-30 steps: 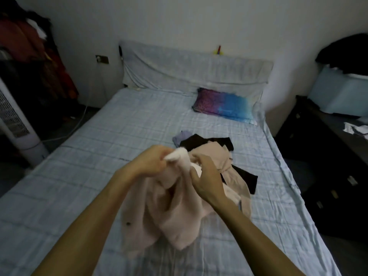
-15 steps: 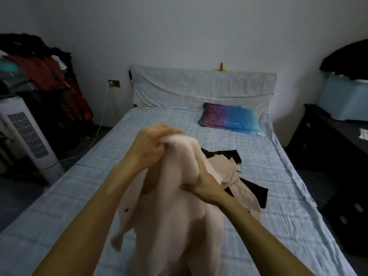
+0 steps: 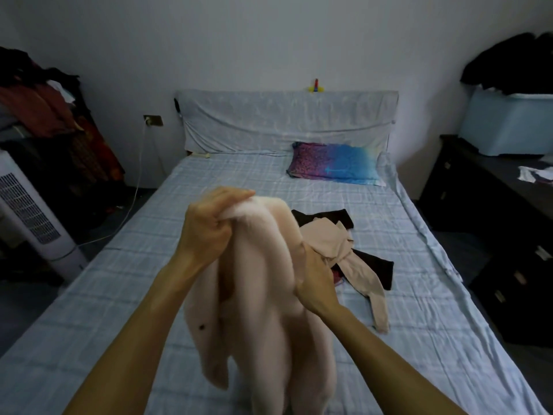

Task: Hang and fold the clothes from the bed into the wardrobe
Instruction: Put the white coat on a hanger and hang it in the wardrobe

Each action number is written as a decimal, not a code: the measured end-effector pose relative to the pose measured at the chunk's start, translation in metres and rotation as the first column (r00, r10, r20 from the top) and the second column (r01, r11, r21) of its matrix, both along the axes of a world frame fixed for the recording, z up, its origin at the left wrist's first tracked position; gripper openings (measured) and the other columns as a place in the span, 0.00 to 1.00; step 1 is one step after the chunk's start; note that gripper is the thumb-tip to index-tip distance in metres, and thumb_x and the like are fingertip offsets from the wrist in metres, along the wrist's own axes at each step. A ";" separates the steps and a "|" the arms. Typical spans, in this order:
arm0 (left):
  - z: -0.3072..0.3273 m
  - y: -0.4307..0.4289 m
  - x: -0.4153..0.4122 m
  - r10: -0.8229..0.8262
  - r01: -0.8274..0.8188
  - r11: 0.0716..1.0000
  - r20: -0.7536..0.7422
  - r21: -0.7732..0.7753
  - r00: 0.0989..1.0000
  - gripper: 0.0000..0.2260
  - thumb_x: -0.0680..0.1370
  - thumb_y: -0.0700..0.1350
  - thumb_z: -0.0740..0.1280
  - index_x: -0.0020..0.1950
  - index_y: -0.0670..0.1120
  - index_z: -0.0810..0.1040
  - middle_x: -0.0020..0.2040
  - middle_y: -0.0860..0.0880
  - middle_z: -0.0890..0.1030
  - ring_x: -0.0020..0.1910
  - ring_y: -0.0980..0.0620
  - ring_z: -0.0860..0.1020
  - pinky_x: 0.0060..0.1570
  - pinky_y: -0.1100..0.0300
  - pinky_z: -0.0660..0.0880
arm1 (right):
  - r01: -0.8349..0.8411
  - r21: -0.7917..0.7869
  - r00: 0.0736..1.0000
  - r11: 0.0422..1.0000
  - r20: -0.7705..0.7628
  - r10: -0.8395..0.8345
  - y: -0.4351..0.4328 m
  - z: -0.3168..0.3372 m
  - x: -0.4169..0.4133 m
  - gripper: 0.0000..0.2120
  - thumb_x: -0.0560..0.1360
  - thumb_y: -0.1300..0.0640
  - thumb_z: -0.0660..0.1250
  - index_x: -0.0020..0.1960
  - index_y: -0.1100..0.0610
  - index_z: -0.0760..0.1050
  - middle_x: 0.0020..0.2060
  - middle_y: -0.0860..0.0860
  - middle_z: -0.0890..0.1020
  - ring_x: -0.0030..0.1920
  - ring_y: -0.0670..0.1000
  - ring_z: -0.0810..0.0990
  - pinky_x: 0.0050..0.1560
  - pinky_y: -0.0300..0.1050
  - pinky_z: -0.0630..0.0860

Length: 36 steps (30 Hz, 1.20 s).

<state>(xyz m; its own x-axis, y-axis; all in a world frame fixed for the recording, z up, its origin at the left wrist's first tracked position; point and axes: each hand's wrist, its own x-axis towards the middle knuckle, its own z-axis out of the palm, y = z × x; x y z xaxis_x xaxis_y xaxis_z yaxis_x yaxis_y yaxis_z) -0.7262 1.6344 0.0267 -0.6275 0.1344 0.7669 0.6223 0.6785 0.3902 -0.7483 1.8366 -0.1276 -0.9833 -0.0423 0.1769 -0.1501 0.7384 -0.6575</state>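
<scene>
1. A single wide-angle view comes from the person's head, at the foot of the bed (image 3: 143,295).
2. It faces forward and down along the mattress toward the headboard (image 3: 284,121) and the wall behind.
3. The forearms enter from the bottom edge, close to the lens.
4. Straight edges bow near the frame's sides.

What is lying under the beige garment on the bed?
Under the beige garment a black garment shows on both sides, with a bit of reddish cloth. What else lies beneath is covered.
</scene>
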 end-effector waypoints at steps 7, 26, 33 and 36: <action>0.001 -0.003 0.014 -0.036 0.039 0.998 -0.047 0.046 0.998 0.23 0.65 0.24 0.61 0.56 0.40 0.81 0.53 0.49 0.79 0.53 0.58 0.77 0.56 0.69 0.70 | 0.025 -0.058 0.988 0.998 0.153 -0.016 -0.028 -0.016 0.002 0.12 0.76 0.60 0.60 0.59 0.57 0.69 0.51 0.53 0.78 0.50 0.57 0.77 0.47 0.49 0.73; -0.086 -0.073 -0.009 0.144 -0.029 0.969 0.465 -0.245 0.874 0.25 0.66 0.42 0.60 0.61 0.45 0.79 0.58 0.44 0.81 0.57 0.44 0.78 0.56 0.57 0.70 | 0.092 0.273 0.973 0.958 -0.230 -0.028 0.122 0.039 0.035 0.21 0.71 0.39 0.64 0.59 0.48 0.78 0.42 0.49 0.71 0.38 0.56 0.76 0.37 0.44 0.67; -0.094 -0.016 -0.017 -0.047 0.269 0.925 0.620 -0.269 0.783 0.20 0.68 0.49 0.58 0.55 0.55 0.82 0.52 0.50 0.83 0.52 0.50 0.80 0.49 0.55 0.76 | 0.142 0.253 0.989 0.957 -0.064 -0.130 0.190 0.077 0.032 0.12 0.74 0.44 0.68 0.45 0.53 0.81 0.41 0.54 0.84 0.48 0.57 0.81 0.49 0.52 0.75; -0.136 0.003 -0.017 -0.026 0.321 0.909 0.732 -0.266 0.681 0.21 0.68 0.51 0.57 0.57 0.62 0.79 0.56 0.54 0.82 0.55 0.54 0.78 0.52 0.58 0.75 | 0.074 0.377 0.987 0.923 0.106 -0.122 0.203 0.039 0.041 0.23 0.71 0.32 0.56 0.44 0.49 0.80 0.43 0.52 0.84 0.47 0.56 0.80 0.43 0.45 0.68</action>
